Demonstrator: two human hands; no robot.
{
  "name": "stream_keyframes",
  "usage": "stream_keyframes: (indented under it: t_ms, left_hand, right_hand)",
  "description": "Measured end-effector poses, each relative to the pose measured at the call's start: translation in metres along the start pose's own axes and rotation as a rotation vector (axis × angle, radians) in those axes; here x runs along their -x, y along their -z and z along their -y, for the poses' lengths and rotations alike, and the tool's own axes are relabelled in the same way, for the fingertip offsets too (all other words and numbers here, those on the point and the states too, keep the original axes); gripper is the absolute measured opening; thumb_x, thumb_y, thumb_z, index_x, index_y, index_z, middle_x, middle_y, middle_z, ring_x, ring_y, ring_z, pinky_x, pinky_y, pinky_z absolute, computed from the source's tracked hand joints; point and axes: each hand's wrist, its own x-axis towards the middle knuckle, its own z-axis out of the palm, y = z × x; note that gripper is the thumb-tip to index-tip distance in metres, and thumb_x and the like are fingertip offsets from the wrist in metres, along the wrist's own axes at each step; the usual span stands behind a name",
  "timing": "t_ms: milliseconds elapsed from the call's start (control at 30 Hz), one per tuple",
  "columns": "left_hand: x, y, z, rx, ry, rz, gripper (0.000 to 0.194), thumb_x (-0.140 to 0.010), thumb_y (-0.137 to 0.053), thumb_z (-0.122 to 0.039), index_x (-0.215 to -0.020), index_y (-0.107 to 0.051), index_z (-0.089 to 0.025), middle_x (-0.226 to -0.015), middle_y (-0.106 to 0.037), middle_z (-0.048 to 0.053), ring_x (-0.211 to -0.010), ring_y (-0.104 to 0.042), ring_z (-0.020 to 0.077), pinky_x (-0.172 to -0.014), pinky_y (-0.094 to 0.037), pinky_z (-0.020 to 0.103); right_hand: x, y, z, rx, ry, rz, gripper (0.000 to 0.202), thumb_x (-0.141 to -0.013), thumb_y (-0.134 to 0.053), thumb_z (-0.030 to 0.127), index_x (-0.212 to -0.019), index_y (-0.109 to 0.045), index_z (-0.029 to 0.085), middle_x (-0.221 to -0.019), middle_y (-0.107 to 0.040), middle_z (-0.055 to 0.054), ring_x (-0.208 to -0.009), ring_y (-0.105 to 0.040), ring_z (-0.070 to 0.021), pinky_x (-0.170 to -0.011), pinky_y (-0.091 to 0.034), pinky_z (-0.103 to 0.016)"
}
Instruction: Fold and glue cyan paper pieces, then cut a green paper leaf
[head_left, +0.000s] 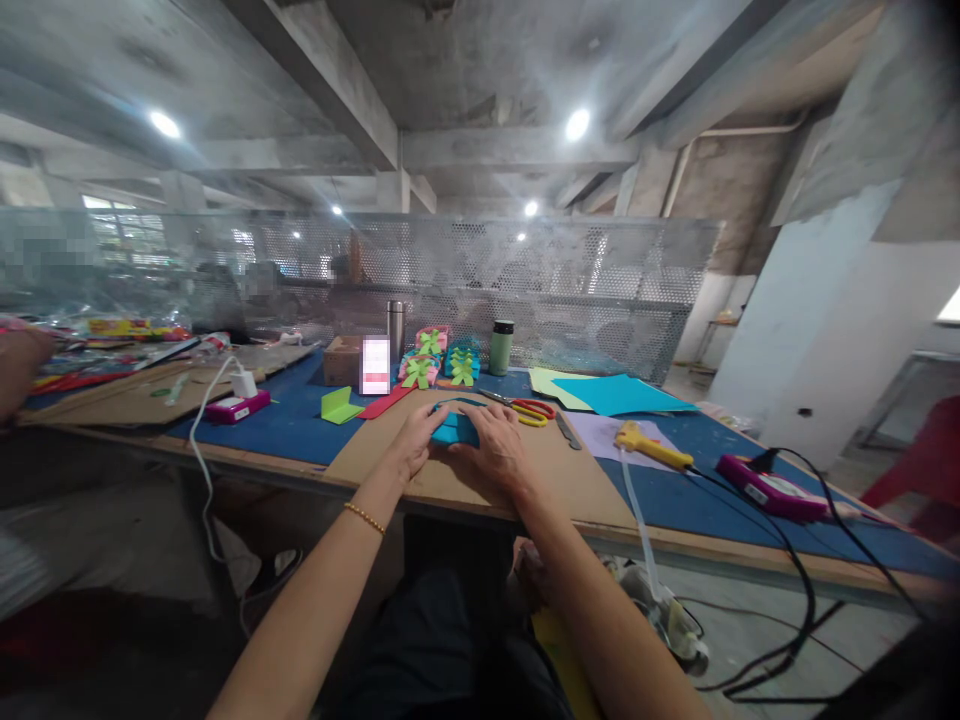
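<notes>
Between my two hands is a small blue folded paper or felt piece (455,430), held just above a brown cardboard sheet (547,490). My left hand (414,437) grips its left side, fingers closed on the edge. On the other side my right hand (495,440) presses it with thumb and bent fingers. Scissors (534,411) with yellow and red handles lie behind my right hand, and a grey blade-like tool (568,432) rests to their right. Past the hands stand small pink and blue pieces with green bows (463,366).
A yellow glue gun (652,446) lies on purple paper at right, its cable near a purple power strip (772,487). Blue sheets (626,394), a green bottle (501,348), a steel flask (396,332) and a cardboard box (342,360) stand or lie behind. Another person's arm (21,370) shows far left.
</notes>
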Motion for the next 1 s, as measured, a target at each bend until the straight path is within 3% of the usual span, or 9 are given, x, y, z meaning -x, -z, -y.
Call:
stream_keyframes:
  t_ms: [167,500,733,1000]
  left_hand:
    - [0.0,-0.001,0.002,-0.005,-0.014,0.005,0.037,-0.066,-0.085,-0.041,-0.083,-0.067,-0.013,-0.078,-0.066,0.003,-0.07,-0.059,0.0131,-0.066,-0.048,0.024]
    - [0.003,-0.006,0.006,-0.007,0.014,0.016,0.043,-0.068,-0.083,-0.047,-0.096,-0.072,-0.016,-0.095,-0.072,0.005,-0.089,-0.064,0.0167,-0.079,-0.049,0.025]
    - [0.001,-0.005,0.007,0.023,-0.006,-0.023,0.042,-0.066,-0.085,-0.047,-0.09,-0.07,-0.016,-0.084,-0.069,0.002,-0.076,-0.062,0.0129,-0.068,-0.048,0.022]
    - [0.003,-0.006,0.002,0.061,-0.015,-0.047,0.045,-0.06,-0.089,-0.044,-0.087,-0.069,-0.014,-0.081,-0.068,0.001,-0.071,-0.061,0.0119,-0.064,-0.048,0.021]
  right_hand:
    - [-0.003,0.003,0.008,0.002,0.021,0.014,0.065,-0.085,-0.067,0.057,-0.137,-0.055,0.02,-0.126,-0.065,-0.013,-0.115,-0.052,-0.0322,-0.099,-0.031,-0.044]
    - [-0.007,-0.003,0.018,0.065,0.008,-0.022,0.046,-0.091,-0.06,0.051,-0.123,-0.058,0.017,-0.118,-0.066,-0.016,-0.109,-0.055,-0.0323,-0.096,-0.033,-0.046]
    - [-0.001,-0.003,0.013,0.046,0.008,-0.091,0.046,-0.09,-0.062,0.05,-0.124,-0.056,0.018,-0.123,-0.065,-0.015,-0.111,-0.054,-0.0321,-0.098,-0.034,-0.046]
    - [-0.001,-0.005,0.011,0.06,-0.017,-0.041,0.039,-0.091,-0.064,0.036,-0.123,-0.058,0.015,-0.124,-0.065,-0.015,-0.113,-0.053,-0.0319,-0.097,-0.035,-0.047]
